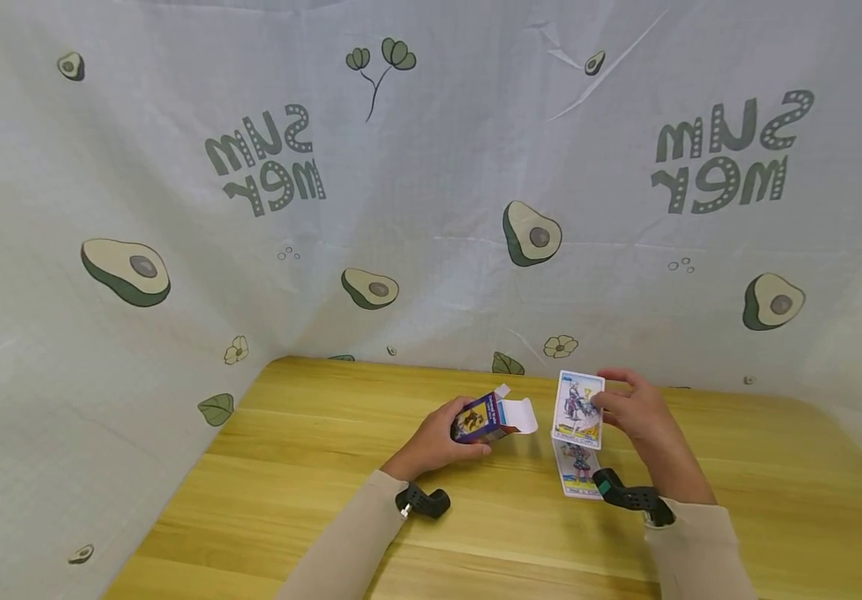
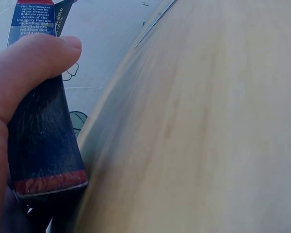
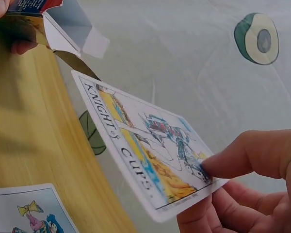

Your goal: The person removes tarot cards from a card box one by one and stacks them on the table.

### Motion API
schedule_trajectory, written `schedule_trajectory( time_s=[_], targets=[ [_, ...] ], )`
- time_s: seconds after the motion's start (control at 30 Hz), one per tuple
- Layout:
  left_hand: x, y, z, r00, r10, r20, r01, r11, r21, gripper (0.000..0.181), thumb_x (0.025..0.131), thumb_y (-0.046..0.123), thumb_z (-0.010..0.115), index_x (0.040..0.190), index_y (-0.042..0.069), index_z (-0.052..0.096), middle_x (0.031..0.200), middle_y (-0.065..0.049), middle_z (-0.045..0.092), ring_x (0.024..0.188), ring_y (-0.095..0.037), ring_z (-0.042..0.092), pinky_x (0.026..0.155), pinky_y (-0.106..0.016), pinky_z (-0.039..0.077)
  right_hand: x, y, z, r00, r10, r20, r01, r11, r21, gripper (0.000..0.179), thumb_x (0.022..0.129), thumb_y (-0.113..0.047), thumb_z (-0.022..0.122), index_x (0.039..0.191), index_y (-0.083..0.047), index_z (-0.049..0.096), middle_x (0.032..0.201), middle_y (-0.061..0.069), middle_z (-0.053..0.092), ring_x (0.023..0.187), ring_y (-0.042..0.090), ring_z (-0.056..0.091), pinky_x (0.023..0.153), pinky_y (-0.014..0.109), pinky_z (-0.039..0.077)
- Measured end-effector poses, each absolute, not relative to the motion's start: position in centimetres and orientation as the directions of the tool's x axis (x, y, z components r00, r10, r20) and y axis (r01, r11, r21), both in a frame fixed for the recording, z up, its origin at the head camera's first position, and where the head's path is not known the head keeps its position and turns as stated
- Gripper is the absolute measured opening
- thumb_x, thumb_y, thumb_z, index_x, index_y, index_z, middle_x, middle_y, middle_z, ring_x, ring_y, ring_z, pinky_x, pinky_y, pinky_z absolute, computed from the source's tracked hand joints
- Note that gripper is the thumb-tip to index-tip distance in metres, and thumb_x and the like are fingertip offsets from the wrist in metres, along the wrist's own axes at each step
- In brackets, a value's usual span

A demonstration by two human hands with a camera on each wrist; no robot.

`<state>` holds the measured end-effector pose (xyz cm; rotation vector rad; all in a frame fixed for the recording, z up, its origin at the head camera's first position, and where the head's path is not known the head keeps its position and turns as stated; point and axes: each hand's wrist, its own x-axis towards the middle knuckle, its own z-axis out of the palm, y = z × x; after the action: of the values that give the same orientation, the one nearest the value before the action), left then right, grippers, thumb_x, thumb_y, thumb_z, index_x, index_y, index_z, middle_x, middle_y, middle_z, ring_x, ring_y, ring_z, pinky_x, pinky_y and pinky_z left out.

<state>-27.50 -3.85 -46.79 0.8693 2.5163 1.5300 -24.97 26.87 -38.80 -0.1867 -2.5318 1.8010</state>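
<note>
My left hand grips a small dark blue card box whose white top flaps stand open toward the right. In the left wrist view the thumb lies across the narrow side of the box. My right hand pinches a tarot card by its right edge, thumb on the picture face. Its title, Knight of Cups, reads plainly on the card in the right wrist view. Below it a second tarot card lies face up on the table, partly covered by the held card in the head view.
The wooden table runs back to a pale cloth printed with avocados and lettering, which hangs behind and at the left. A black wrist camera sits on the left wrist, another camera on the right.
</note>
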Motion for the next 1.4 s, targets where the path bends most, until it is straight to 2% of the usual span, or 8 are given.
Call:
schedule_trajectory(
  time_s=[0.1,0.17,0.27,0.5,0.67,0.8,1.1,1.4],
  targets=[
    [-27.4,-3.9,-46.9,-0.836,0.503,0.22,0.425,0.338,0.84,0.07,0.08,0.038,0.078,0.139,0.021,0.044,0.119,0.005,0.055,0.099,-0.01,0.054,0.083,-0.025,0.046,-25.8,28.0,-40.0,-0.993,0.113,-0.035,0.071,0.333,-0.94,0.066,0.089,-0.024,0.069,0.141,-0.001,0.035,0.122,0.025,0.056,0.096,0.032,0.061,0.085,0.038,0.052],
    [-27.4,-3.9,-46.9,-0.839,0.499,0.215,0.419,0.341,0.842,0.07,0.08,0.038,0.078,0.139,0.021,0.044,0.119,0.005,0.055,0.099,-0.01,0.054,0.084,-0.025,0.046,-26.1,28.6,-40.7,-0.996,0.082,-0.035,0.06,0.338,-0.939,0.069,0.088,-0.03,0.07,0.141,-0.002,0.036,0.125,0.026,0.055,0.098,0.031,0.061,0.086,0.036,0.052],
    [-27.4,-4.0,-46.9,-0.845,0.491,0.212,0.412,0.347,0.842,0.071,0.08,0.039,0.078,0.139,0.021,0.044,0.118,0.004,0.055,0.099,-0.01,0.053,0.083,-0.025,0.046,-26.2,28.9,-41.0,-0.996,0.082,-0.033,0.059,0.343,-0.938,0.066,0.086,-0.033,0.072,0.139,-0.008,0.041,0.122,0.021,0.059,0.095,0.026,0.064,0.08,0.028,0.053],
    [-27.5,-4.0,-46.9,-0.842,0.489,0.226,0.428,0.354,0.832,0.068,0.08,0.038,0.078,0.137,0.022,0.046,0.117,0.004,0.055,0.099,-0.011,0.053,0.083,-0.026,0.046,-23.7,27.5,-38.2,-1.0,0.022,-0.023,0.03,0.411,-0.911,0.058,0.094,-0.021,0.064,0.141,-0.001,0.038,0.12,0.028,0.059,0.09,0.027,0.064,0.08,0.038,0.054],
    [-27.7,-3.9,-47.0,-0.835,0.497,0.236,0.438,0.342,0.831,0.068,0.08,0.039,0.078,0.137,0.022,0.046,0.117,0.005,0.056,0.099,-0.011,0.054,0.083,-0.027,0.046,-23.1,27.4,-37.9,-0.999,0.022,-0.047,0.052,0.449,-0.892,0.054,0.094,-0.015,0.063,0.139,0.001,0.039,0.118,0.029,0.059,0.086,0.025,0.065,0.078,0.041,0.055],
    [-27.7,-3.9,-47.0,-0.836,0.498,0.233,0.429,0.327,0.842,0.07,0.08,0.039,0.078,0.139,0.02,0.045,0.117,0.005,0.056,0.098,-0.011,0.054,0.082,-0.026,0.047,-23.1,27.9,-38.3,-0.998,0.028,-0.049,0.056,0.482,-0.875,0.053,0.092,-0.015,0.065,0.137,0.003,0.042,0.115,0.03,0.06,0.083,0.025,0.066,0.074,0.04,0.055],
    [-27.6,-3.9,-46.9,-0.833,0.503,0.23,0.427,0.32,0.846,0.07,0.08,0.037,0.078,0.139,0.016,0.045,0.116,0.004,0.056,0.098,-0.011,0.054,0.082,-0.026,0.047,-22.8,28.3,-39.4,-0.997,0.03,-0.075,0.079,0.537,-0.84,0.049,0.093,-0.014,0.064,0.134,0.004,0.045,0.121,0.034,0.055,0.087,0.026,0.064,0.075,0.037,0.055],
    [-27.6,-3.9,-47.0,-0.836,0.504,0.218,0.417,0.324,0.849,0.071,0.08,0.037,0.078,0.14,0.02,0.044,0.118,0.004,0.056,0.1,-0.012,0.054,0.084,-0.026,0.046,-22.6,28.6,-40.5,-0.993,0.033,-0.11,0.11,0.552,-0.827,0.051,0.091,-0.017,0.066,0.133,0.002,0.046,0.12,0.032,0.056,0.087,0.024,0.063,0.075,0.037,0.055]
  ],
)
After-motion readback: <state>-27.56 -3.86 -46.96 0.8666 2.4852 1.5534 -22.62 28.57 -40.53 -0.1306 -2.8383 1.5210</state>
